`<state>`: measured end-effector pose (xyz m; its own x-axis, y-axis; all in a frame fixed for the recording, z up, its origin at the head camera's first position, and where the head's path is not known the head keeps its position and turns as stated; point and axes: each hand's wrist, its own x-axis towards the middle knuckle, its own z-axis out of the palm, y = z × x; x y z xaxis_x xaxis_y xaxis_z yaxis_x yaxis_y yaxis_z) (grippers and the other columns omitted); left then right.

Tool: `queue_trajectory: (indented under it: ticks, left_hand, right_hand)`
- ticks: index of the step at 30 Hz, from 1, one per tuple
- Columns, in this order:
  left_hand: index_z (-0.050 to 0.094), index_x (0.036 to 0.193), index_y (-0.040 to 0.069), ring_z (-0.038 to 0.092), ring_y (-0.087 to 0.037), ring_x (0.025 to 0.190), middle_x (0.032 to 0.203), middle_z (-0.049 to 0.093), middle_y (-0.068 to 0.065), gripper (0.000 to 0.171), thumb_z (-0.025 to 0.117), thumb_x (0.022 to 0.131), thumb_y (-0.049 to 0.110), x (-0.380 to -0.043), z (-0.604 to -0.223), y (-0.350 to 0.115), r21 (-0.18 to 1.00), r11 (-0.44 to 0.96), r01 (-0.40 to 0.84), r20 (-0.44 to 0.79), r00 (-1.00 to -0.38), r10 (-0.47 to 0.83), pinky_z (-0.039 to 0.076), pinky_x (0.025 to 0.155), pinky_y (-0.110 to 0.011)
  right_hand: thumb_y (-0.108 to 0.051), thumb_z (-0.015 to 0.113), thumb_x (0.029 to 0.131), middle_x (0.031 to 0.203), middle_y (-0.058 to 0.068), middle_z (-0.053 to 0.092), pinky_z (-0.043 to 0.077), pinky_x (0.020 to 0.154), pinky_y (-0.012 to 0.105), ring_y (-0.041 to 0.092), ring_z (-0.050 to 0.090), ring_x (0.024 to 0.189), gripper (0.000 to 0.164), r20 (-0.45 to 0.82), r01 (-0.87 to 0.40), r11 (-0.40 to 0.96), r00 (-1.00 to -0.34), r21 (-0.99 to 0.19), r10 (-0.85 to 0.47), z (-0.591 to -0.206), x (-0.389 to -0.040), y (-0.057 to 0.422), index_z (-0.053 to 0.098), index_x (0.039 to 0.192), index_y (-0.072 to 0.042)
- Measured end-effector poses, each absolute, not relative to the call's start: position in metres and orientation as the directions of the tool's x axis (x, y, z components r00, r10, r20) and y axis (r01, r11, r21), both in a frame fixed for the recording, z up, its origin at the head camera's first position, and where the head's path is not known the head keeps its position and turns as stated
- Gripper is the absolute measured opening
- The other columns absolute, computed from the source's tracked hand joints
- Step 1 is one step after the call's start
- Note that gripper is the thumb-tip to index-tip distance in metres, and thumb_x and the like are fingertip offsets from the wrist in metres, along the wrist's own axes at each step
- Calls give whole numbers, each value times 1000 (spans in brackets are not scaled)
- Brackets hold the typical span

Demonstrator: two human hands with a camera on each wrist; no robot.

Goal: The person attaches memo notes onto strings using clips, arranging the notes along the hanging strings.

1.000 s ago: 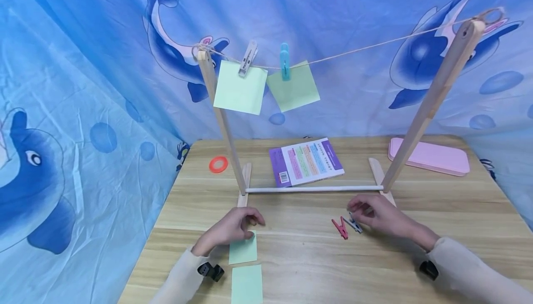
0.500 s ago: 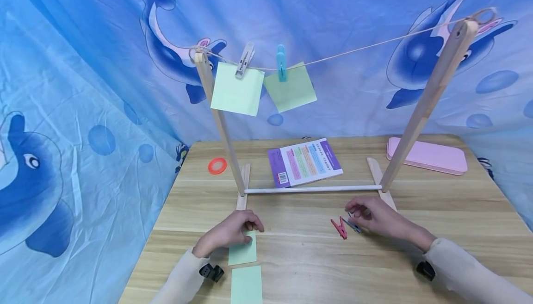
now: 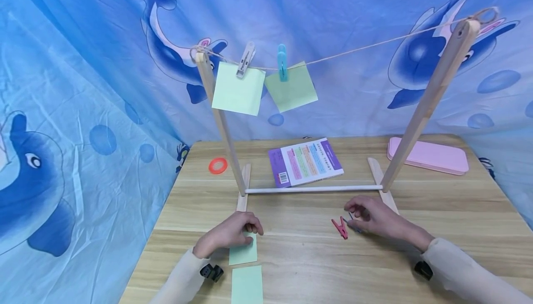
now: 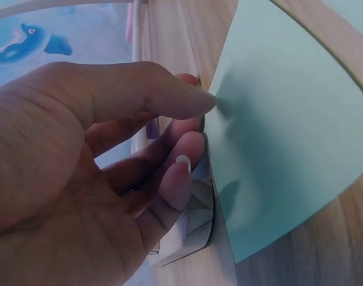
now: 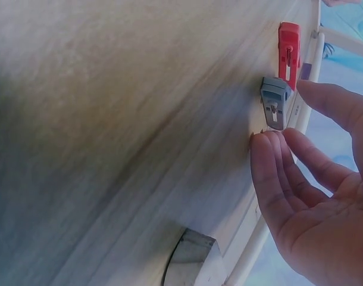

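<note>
My left hand (image 3: 229,233) hovers low at the far end of a pale green paper square (image 3: 243,254), fingers loosely curled. In the left wrist view the thumb tip is right at the paper's edge (image 4: 288,119). A second green square (image 3: 247,285) lies nearer. On the right, my right hand (image 3: 376,218) reaches over a grey-blue clothespin (image 5: 274,104), thumb and fingertips spread around one end of it with a gap between. Beside that clothespin lies a red clothespin (image 3: 340,228). From the head, my right hand partly hides the grey-blue one.
A wooden frame has two posts (image 3: 430,91), a white crossbar (image 3: 312,189) and a string (image 3: 358,51). Grey (image 3: 245,59) and light blue (image 3: 282,62) clothespins hold green squares (image 3: 237,93) on the string. Behind stand a book (image 3: 306,163), a pink case (image 3: 437,157) and an orange ring (image 3: 218,165).
My right hand has moved slightly left and down over the grey-blue clothespin, covering more of it. The left hand has shifted slightly toward me over the paper.
</note>
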<state>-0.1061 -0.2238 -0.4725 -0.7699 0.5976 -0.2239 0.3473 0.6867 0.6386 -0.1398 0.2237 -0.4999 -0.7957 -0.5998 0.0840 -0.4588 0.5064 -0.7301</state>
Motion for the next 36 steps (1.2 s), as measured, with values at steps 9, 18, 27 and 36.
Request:
queue_trajectory:
  ticks: [9, 18, 27, 36]
  left_hand:
    - [75, 108, 8, 59, -15, 84, 93, 65, -5, 34, 76, 79, -8, -106, -471, -225, 619, 697, 363, -208, -779, 591, 52, 74, -22]
    - [75, 110, 9, 59, -14, 85, 96, 65, -4, 32, 78, 81, -5, -104, -472, -227, 583, 694, 423, -170, -772, 613, 52, 76, -21]
    - [73, 116, 10, 63, -15, 95, 107, 69, -2, 38, 86, 81, 5, -98, -468, -231, 523, 696, 493, -124, -763, 634, 55, 87, -28]
    - [70, 118, 5, 61, -13, 90, 100, 66, -2, 51, 93, 73, 5, -96, -465, -227, 546, 720, 429, -194, -771, 606, 56, 84, -25]
  right_hand:
    - [-19, 85, 87, 101, 2, 70, 54, 68, 21, 6, 61, 84, 36, 83, -463, 530, -803, -710, -590, -500, -141, 223, 69, 116, -4]
    - [-16, 86, 85, 97, 1, 68, 53, 66, 22, 5, 59, 82, 37, 93, -474, 542, -805, -694, -585, -501, -140, 221, 69, 116, -4]
    - [-15, 86, 85, 96, 0, 67, 54, 67, 22, 5, 59, 82, 38, 85, -470, 550, -808, -690, -584, -501, -140, 219, 68, 116, -3]
    - [-14, 87, 84, 96, 1, 68, 54, 67, 21, 4, 60, 82, 38, 97, -474, 535, -805, -699, -586, -501, -140, 219, 69, 115, -2]
